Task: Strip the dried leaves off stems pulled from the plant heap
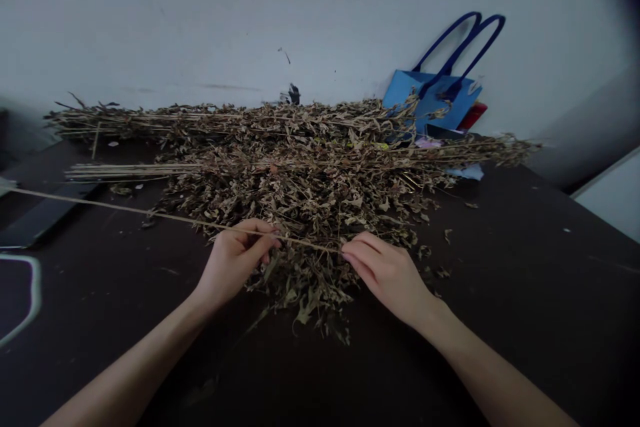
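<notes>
The left hand point(235, 260) pinches a long bare stalk point(150, 213) between thumb and fingers, its grip closed tight on it. The right hand point(387, 273) nips the same stalk at its near end with its fingertips. The stalk runs leftward, low over the dark worktop point(525, 280). Just behind both hands lies a pile of dried leafy stems point(310, 173). A blue bag point(430, 97) leans on the wall beyond.

stem point(150, 215) | long, thin, pale, apparently leafless | lifted, nearly level | free end far left
</notes>
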Demonstrator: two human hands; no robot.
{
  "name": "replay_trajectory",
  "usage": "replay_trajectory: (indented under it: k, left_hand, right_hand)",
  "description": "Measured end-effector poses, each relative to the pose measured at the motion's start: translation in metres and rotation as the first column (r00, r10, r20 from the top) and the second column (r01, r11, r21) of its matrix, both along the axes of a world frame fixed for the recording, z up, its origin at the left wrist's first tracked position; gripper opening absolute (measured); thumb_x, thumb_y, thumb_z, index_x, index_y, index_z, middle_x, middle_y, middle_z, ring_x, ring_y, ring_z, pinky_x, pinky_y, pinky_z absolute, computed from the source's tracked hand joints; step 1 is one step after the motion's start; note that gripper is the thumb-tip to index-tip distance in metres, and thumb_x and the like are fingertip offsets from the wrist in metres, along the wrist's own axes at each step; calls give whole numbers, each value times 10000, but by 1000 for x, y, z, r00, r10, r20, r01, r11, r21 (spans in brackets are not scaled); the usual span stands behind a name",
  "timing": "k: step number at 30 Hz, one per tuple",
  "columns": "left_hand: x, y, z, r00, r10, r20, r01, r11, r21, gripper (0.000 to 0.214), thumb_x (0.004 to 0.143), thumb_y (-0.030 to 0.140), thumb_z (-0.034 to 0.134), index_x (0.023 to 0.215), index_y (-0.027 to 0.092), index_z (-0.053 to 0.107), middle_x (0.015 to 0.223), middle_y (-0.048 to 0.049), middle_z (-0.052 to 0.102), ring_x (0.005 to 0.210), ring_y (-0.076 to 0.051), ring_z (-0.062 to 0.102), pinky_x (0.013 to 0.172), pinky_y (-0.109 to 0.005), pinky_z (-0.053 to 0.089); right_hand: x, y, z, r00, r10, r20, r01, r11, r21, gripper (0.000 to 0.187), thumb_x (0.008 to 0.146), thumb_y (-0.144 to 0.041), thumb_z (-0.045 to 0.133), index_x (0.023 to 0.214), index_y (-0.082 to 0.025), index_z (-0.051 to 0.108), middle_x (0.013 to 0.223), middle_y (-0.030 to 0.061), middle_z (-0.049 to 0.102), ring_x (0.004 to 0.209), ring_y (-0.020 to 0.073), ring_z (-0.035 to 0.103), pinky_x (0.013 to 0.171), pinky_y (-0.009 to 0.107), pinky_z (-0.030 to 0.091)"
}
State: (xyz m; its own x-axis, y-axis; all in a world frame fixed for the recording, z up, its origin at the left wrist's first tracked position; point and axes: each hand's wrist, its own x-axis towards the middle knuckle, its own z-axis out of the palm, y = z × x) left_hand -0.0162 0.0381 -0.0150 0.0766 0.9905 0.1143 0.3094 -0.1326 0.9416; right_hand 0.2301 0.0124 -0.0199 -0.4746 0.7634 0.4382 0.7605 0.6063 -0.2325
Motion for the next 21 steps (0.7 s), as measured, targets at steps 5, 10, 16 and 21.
replay_trajectory:
  k: [5,10,16,21]
  left_hand:
    - [-1,2,0,999,31,-11,-31,999,32,262,745,302,652,974,179,685,928,-91,693,659,-173,596,541,-236,449]
    - [1,-7,5,939,105,-328,3,950,313,353,800,257,585,1150,205,592,1056,-90,637,688,-172,590,625,-275,460]
    - [15,-30,11,751,-135,-647,528,711,464,290,825,163,550,1102,226,610,1076,-72,662,1054,-250,546,942,-406,382]
    - [34,-52,1,446,-302,-843,822,510,253,339,867,223,498,1201,238,551,1327,-69,517,1311,-289,317,1092,-555,107]
  right_hand:
    - [7,4,1,997,-49,-64,50,999,18,206,926,-215,403,927,-181,607,873,52,608,744,131,594,687,250,480]
    - [16,9,4,987,-107,-124,115,991,63,181,910,-200,428,924,-181,607,870,51,604,746,131,590,675,247,475]
    - [18,10,5,984,-120,-134,131,988,77,191,902,-203,431,911,-183,620,859,47,612,734,132,596,664,249,478]
    - [17,10,4,983,-122,-138,131,989,61,185,908,-205,427,922,-188,611,865,49,609,749,139,595,692,257,480]
